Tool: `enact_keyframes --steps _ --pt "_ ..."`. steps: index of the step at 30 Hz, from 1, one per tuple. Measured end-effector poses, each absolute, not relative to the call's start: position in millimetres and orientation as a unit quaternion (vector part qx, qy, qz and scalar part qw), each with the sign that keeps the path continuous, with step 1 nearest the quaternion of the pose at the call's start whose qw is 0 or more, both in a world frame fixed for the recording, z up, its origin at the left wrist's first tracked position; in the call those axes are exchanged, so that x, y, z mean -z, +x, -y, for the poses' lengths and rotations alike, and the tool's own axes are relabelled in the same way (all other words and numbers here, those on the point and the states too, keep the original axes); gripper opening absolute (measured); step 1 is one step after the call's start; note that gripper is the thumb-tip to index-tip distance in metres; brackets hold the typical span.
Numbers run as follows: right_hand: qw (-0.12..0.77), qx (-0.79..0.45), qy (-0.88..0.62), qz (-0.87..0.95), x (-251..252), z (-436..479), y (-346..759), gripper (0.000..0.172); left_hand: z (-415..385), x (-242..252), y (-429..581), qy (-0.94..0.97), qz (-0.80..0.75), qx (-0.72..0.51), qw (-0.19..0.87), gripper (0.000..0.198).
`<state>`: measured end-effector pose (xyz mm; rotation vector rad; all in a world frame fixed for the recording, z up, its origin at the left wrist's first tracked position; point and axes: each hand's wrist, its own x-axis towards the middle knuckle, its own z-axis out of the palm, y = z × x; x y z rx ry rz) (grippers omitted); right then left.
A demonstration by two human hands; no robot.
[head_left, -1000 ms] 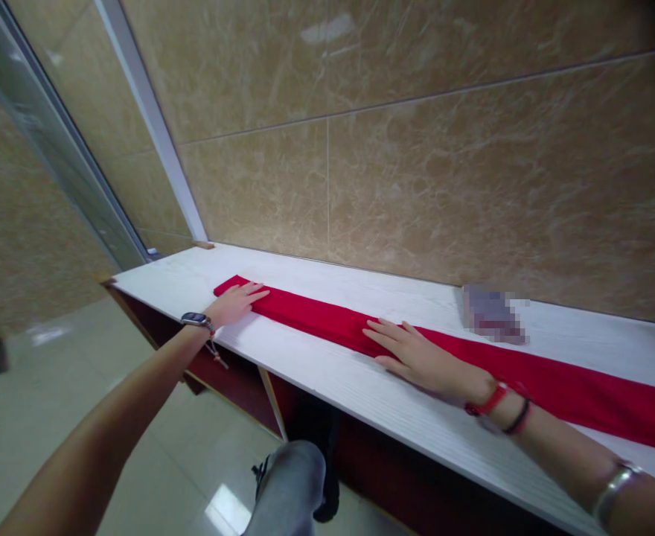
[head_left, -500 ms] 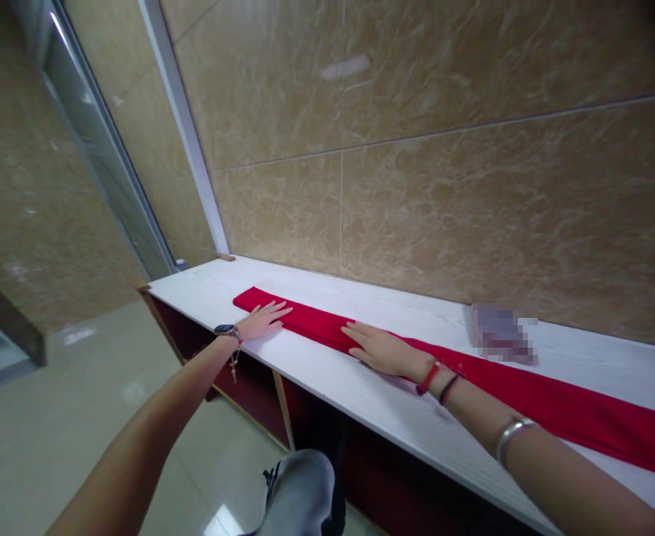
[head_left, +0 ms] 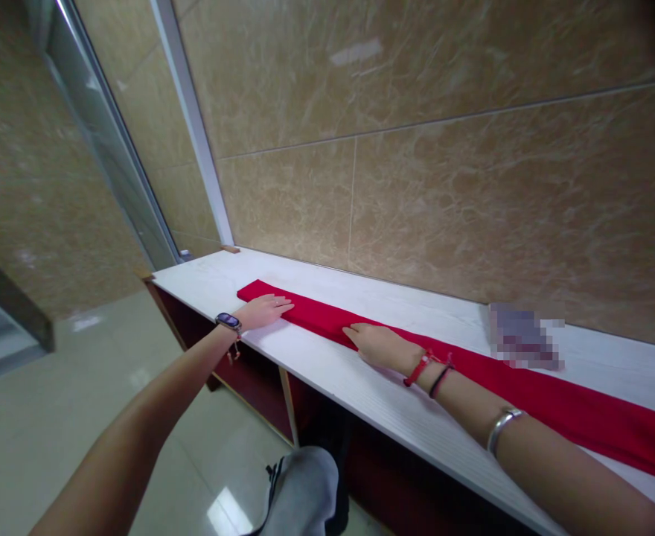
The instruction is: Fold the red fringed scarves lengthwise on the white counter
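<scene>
A long red cloth (head_left: 313,317), folded into a narrow strip, lies along a white cabinet top (head_left: 299,365). It runs from near the far left end to past the right edge of the view. My left hand (head_left: 265,309) rests palm down on the cloth close to its left end, fingers stretched out together. Farther right, my right hand (head_left: 380,345) lies across the cloth's front edge with its fingers extended. The underside of both hands is hidden. Neither hand visibly grips the cloth.
Behind the cabinet rises a brown marble-tiled wall (head_left: 444,201). A pixelated object (head_left: 520,335) lies at the back right, beyond the cloth. Dark red shelves (head_left: 254,391) show under the top. My knee (head_left: 308,484) is close to the cabinet's front.
My left hand's fingers have drawn closer together on the cloth. The right hand's fingers are less spread and its wrist has shifted slightly left. The camera view has tilted a little.
</scene>
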<state>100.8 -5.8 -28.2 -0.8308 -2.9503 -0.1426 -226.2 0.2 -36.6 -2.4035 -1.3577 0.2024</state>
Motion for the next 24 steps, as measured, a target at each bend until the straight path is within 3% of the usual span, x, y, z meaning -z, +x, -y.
enact_keyframes --steps 4,9,18,24 --pt "0.036 0.025 -0.291 0.956 24.0 10.1 104.9 0.047 -3.4 31.9 -212.1 -0.853 0.476 -0.088 0.195 0.051" --pt "0.105 0.050 -0.320 0.940 26.2 23.5 115.8 0.046 0.2 30.1 -216.0 -0.844 0.510 -0.055 0.156 0.060" --pt "0.093 0.064 -0.253 0.961 53.4 27.2 127.2 0.051 13.6 28.3 -216.6 -0.834 0.547 -0.060 0.038 0.056" --pt "0.101 0.027 -0.284 0.953 47.9 35.1 134.9 0.048 19.5 27.1 -148.6 -0.829 0.559 0.003 0.018 0.046"
